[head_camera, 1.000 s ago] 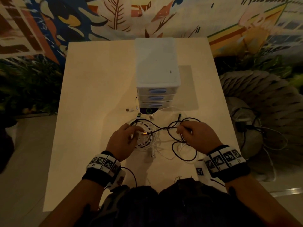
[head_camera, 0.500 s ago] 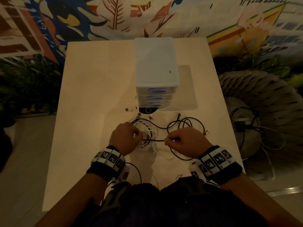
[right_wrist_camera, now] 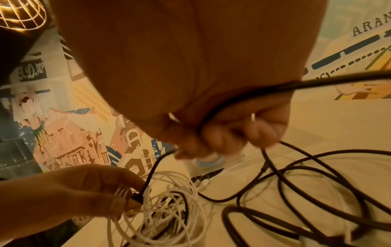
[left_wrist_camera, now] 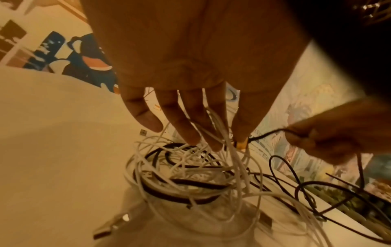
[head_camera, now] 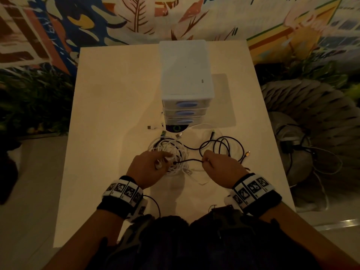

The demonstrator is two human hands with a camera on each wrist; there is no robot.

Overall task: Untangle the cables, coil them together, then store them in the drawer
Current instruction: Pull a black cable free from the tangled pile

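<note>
Head view is showing a person seated at a pale surface [head_camera: 109,117], both hands working at cables in the lower middle of the frame. Left hand [head_camera: 148,169] is resting over a tangle of white cables [head_camera: 171,151] at centre, its fingers [left_wrist_camera: 186,127] spread and threaded down through the white strands; the forefinger and thumb seem to be pinching the gold-tipped plug of a black cable [head_camera: 188,161]. Right hand [head_camera: 220,167] is sitting just right of the tangle, its fingers [right_wrist_camera: 237,133] curled tight around that same black cable. Between the two hands the black cable is running nearly straight, left to right across the frame, so its long axis is pointing from the tangle toward the right hand. More black loops are lying loose on the surface to the upper right of the right hand. A white three-drawer unit [head_camera: 185,82] is standing just beyond the cables, toward the top centre, drawers closed. Judging from this, the plug end is still buried in the white coils, nearest the left hand, and freeing it probably means drawing it rightward along that line.
</note>
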